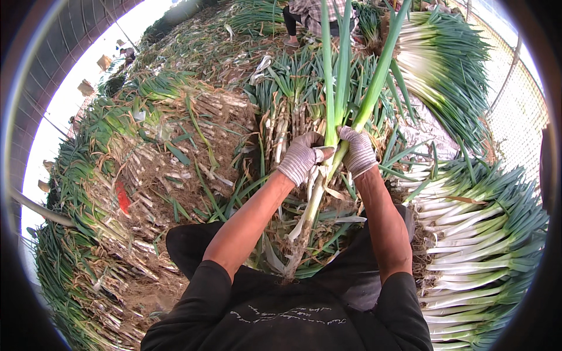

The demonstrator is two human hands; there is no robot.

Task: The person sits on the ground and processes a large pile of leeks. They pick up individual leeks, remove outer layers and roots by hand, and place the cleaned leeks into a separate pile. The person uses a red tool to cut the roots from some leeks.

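Both my hands wear striped, pale knit gloves. Between them a long green onion stalk point(312, 202) runs from its soil-covered roots near my lap up to tall green leaves at the top. My left hand point(303, 159) grips it where the white shank turns green, its thumb laid across the stalk. My right hand point(359, 151) closes around a thick outer leaf point(377, 87) that splits off to the right. Loose, torn outer skin hangs from the lower shank. Leaf scraps and peeled skins lie between my knees, below the stalk.
Untrimmed green onions point(294, 105) stand bunched just ahead. Soil-covered ones point(136, 175) pile up on my left, with a red scrap point(122, 197) among them. Clean, white-shanked onions point(465, 254) lie stacked at my right; another stack point(443, 66) is farther off. A person point(314, 19) sits ahead.
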